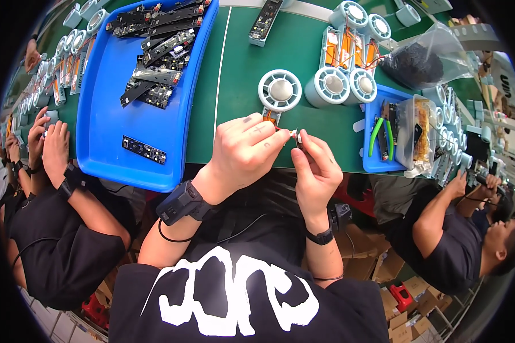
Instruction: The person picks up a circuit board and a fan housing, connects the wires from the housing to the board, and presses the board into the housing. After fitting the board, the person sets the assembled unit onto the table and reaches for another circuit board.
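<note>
Both my hands meet above the near edge of the green table. My left hand [243, 150] is closed in a pinch on a small red-and-white wire connector [293, 133]. In my right hand [317, 174], thumb and fingers pinch a narrow dark circuit board [298, 139], seen nearly edge-on and mostly hidden by the fingers. The connector and the board are close together; I cannot tell whether they are joined. Just beyond my hands stands a pale blue fan-like unit [280, 90] with a round grey centre. Its orange-wrapped part [270, 116] is partly covered by my left hand.
At left, a blue tray [91, 131] holds several black circuit boards [154, 51]. Another board [265, 22] lies farther off. More pale blue units [327, 87] stand at right, near a bag of black material [412, 63] and a small blue tray with green-handled pliers [376, 136]. Co-workers sit on both sides.
</note>
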Demonstrator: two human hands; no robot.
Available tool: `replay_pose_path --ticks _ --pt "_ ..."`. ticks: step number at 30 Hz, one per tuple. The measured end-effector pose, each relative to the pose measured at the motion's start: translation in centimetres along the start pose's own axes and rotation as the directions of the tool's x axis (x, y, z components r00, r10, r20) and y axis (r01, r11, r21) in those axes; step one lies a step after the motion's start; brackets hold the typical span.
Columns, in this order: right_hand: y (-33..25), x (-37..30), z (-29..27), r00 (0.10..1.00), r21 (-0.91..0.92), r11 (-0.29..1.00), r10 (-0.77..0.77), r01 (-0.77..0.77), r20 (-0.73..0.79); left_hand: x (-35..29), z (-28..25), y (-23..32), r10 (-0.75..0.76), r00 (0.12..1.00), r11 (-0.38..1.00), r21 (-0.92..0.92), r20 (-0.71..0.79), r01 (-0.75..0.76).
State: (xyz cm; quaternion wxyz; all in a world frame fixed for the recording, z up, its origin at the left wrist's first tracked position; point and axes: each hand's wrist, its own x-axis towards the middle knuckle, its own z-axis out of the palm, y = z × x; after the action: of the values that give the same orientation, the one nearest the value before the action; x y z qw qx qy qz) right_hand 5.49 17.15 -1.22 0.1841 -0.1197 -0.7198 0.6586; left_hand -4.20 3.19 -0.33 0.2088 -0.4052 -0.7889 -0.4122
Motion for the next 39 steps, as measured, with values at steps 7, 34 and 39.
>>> replay_pose_path --ticks 7,34,39 --pt "-0.2 0.4 -0.1 0.998 -0.004 0.998 0.069 -0.069 -0.001 -0.1 0.6 -0.5 -0.030 0.999 0.998 -0.046 0.012 0.031" --pt "-3.5 5.7 -4.4 0.854 -0.174 0.975 0.209 -0.141 0.476 0.9 -1.0 -0.7 0.103 0.980 0.991 -0.096 0.169 -0.088" --pt "-3.9 6.7 -4.5 0.830 -0.268 0.963 0.178 -0.035 0.529 0.5 -0.8 -0.8 0.091 0.980 0.988 -0.142 0.177 -0.066"
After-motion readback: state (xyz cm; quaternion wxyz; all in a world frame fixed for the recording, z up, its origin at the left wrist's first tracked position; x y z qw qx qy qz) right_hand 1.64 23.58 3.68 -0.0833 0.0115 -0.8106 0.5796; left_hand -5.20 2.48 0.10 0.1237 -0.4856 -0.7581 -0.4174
